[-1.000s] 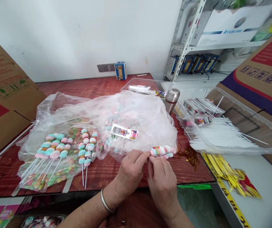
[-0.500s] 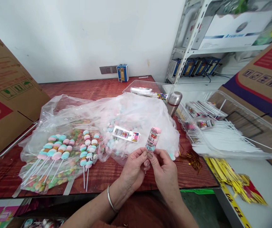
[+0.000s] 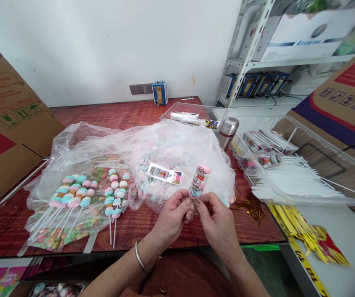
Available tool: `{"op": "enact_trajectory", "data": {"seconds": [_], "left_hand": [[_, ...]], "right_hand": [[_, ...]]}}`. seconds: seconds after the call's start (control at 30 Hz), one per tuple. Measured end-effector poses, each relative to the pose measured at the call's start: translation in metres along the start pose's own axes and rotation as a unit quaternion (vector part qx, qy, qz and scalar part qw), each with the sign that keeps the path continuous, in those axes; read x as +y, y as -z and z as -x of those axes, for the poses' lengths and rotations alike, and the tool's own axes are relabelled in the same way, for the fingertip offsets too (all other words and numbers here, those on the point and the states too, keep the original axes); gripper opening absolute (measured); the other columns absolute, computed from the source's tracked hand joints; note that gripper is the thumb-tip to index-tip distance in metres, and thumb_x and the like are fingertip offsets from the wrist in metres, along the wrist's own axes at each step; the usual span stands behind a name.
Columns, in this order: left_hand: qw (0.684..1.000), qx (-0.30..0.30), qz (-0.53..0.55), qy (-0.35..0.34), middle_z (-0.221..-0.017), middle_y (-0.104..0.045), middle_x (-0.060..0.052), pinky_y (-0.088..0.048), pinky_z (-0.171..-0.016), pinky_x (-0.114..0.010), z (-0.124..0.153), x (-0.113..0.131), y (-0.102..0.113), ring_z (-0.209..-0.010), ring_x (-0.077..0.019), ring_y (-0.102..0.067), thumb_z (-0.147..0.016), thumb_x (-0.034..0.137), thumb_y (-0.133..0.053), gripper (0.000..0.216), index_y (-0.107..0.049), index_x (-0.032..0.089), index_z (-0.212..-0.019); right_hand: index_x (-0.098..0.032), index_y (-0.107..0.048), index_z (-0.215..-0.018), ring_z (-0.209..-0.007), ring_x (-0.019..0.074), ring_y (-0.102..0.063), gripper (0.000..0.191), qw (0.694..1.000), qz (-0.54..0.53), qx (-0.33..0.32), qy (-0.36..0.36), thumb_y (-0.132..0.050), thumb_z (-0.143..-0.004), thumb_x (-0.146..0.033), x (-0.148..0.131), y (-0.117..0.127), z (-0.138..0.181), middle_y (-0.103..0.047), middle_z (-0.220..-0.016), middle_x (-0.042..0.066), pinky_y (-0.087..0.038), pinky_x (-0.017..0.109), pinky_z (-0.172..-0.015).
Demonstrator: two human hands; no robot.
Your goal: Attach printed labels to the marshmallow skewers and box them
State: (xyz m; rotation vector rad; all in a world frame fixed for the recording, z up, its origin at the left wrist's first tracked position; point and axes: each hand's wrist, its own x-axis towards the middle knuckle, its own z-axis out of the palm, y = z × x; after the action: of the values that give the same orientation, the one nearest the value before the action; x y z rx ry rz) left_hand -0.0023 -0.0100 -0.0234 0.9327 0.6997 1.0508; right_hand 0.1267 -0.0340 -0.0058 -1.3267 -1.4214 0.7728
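Note:
Upright over the front of the table stands a wrapped marshmallow stick, pink at the top and blue below, inside a clear printed bag. My left hand is closed around the gathered bottom of the bag. Pressed up against it from the other side, my right hand pinches the same neck between thumb and fingers. Whether a tie is in the fingertips is hidden. Behind the hands, a stack of flat printed bags lies on a big clear sack of marshmallows.
Unwrapped marshmallow skewers lie at left on a bag of ring-shaped sweets. Gold twist ties lie right of my hands. A steel flask stands behind, beside a clear bin of white sticks. Cartons flank both sides.
The wrapped marshmallow stick leans slightly more to the right. Both hands keep their grip at its neck, with only small finger movement.

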Motion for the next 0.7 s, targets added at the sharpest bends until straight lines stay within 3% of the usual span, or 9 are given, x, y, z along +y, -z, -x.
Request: {"op": "enact_trajectory", "data": {"seconds": [0.07,0.13,0.2,0.23,0.4,0.5,0.7], "left_hand": [[0.980,-0.012,-0.181,-0.081,-0.080,-0.060,-0.002,-0.042,-0.062,-0.024,0.001,0.003,0.005,-0.066,-0.0116,-0.051,-0.092,0.030,-0.056,0.021,-0.061,0.018,-0.108],[0.924,-0.014,-0.341,-0.173,-0.095,-0.065,-0.008,-0.046,-0.078,-0.031,0.002,0.006,0.008,-0.085,-0.0176,-0.058,-0.093,0.026,-0.051,0.025,-0.062,0.017,-0.113],[0.882,0.005,-0.415,-0.224,-0.099,-0.067,-0.010,-0.045,-0.083,-0.033,0.004,0.008,0.008,-0.091,-0.0196,-0.060,-0.095,0.023,-0.047,0.026,-0.062,0.016,-0.114],[0.879,0.018,-0.422,-0.221,-0.095,-0.068,-0.009,-0.045,-0.081,-0.031,0.005,0.009,0.007,-0.087,-0.0189,-0.060,-0.096,0.023,-0.044,0.026,-0.063,0.016,-0.112],[0.938,0.063,-0.316,-0.132,-0.084,-0.067,-0.003,-0.045,-0.071,-0.026,0.004,0.012,-0.004,-0.077,-0.0159,-0.058,-0.097,0.031,-0.044,0.028,-0.068,0.017,-0.103],[0.954,0.067,-0.269,-0.116,-0.085,-0.066,-0.003,-0.045,-0.073,-0.026,0.004,0.010,-0.007,-0.079,-0.0159,-0.056,-0.096,0.033,-0.046,0.029,-0.069,0.017,-0.105],[0.961,-0.001,-0.245,-0.125,-0.083,-0.064,-0.004,-0.048,-0.078,-0.030,-0.002,0.010,0.002,-0.081,-0.0179,-0.058,-0.095,0.033,-0.050,0.028,-0.072,0.019,-0.102]], "right_hand": [[-0.020,-0.055,-0.075,-0.060,0.0156,-0.057,0.019,0.996,0.081,0.028,0.037,-0.051,-0.092,-0.028,0.001,0.000,0.001,-0.063,-0.067,0.000,-0.043,0.026,-0.056],[-0.021,-0.053,-0.075,-0.060,0.0160,-0.056,0.018,0.989,0.124,0.039,0.064,-0.051,-0.092,-0.027,0.002,-0.001,0.003,-0.062,-0.068,0.001,-0.041,0.026,-0.055],[-0.020,-0.054,-0.077,-0.062,0.0161,-0.057,0.017,0.989,0.124,0.032,0.074,-0.050,-0.092,-0.026,0.003,-0.003,0.004,-0.062,-0.070,0.001,-0.042,0.026,-0.056],[-0.020,-0.055,-0.077,-0.062,0.0159,-0.057,0.017,0.991,0.110,0.027,0.070,-0.050,-0.093,-0.027,0.002,-0.004,0.004,-0.063,-0.070,0.001,-0.042,0.026,-0.056],[-0.019,-0.060,-0.084,-0.063,0.0151,-0.060,0.017,0.998,0.018,0.052,0.031,-0.052,-0.094,-0.029,0.004,-0.016,0.005,-0.067,-0.073,0.001,-0.047,0.025,-0.057],[-0.019,-0.065,-0.090,-0.069,0.0164,-0.063,0.015,0.998,0.002,0.059,0.021,-0.055,-0.093,-0.030,0.007,-0.020,0.005,-0.070,-0.079,0.002,-0.050,0.026,-0.062],[-0.019,-0.060,-0.078,-0.058,0.0139,-0.055,0.015,0.997,-0.053,0.053,-0.010,-0.058,-0.087,-0.030,-0.001,-0.013,0.004,-0.061,-0.066,-0.001,-0.046,0.024,-0.053]]}}
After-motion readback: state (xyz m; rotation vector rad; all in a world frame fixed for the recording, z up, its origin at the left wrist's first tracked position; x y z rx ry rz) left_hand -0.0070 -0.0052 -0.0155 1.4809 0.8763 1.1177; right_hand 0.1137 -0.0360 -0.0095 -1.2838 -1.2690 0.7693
